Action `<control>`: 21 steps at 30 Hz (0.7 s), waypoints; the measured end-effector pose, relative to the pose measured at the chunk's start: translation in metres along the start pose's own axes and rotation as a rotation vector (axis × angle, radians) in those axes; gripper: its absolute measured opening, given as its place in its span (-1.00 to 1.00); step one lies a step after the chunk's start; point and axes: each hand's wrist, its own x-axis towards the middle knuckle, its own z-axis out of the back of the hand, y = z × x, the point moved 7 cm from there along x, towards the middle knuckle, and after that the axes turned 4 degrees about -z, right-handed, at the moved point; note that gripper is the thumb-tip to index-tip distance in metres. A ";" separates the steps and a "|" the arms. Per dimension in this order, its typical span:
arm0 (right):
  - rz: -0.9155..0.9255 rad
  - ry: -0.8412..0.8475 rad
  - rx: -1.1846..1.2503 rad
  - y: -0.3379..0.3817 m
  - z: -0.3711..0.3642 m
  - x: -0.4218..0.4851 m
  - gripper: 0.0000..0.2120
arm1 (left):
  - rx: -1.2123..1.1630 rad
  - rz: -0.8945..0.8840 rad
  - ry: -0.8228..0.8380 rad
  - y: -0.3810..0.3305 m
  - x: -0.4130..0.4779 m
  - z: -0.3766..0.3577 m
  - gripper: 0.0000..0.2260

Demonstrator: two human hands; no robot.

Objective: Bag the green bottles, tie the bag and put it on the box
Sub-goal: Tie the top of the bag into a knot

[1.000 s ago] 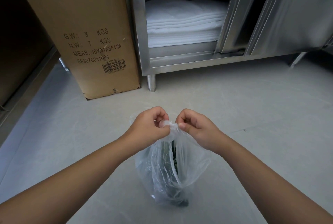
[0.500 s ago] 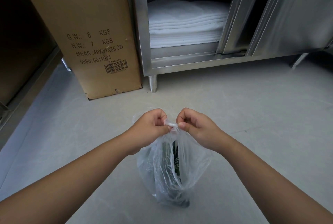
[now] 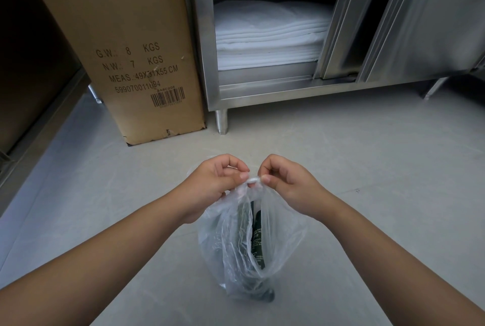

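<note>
Between the hands: knot (image 3: 254, 180) of twisted plastic, pinched from both sides.
Bag (image 3: 236, 252): clear, hangs below both hands, base on the floor (image 3: 367, 168).
Green bottles (image 3: 258, 236): upright inside the bag.
Left hand (image 3: 214, 184): closed, fingertips gripping the knot.
Right hand (image 3: 287, 181): closed, likewise gripping.
Box (image 3: 126, 44): cardboard, beyond the left hand, well apart.
Cabinet (image 3: 433, 18): steel, beyond the right hand.

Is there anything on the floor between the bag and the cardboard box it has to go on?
Nothing visible. Bare floor lies between the bag, held at its neck by both hands, and the box ahead to the left. The box's top is out of frame.
</note>
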 end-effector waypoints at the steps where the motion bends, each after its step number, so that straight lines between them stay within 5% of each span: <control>1: -0.004 -0.002 -0.001 0.000 0.000 0.000 -0.75 | -0.006 0.004 0.003 0.000 0.000 0.000 -0.95; 21: -0.188 -0.212 -0.111 -0.040 0.011 0.008 -0.74 | 0.016 -0.060 -0.276 0.011 0.008 0.020 -0.83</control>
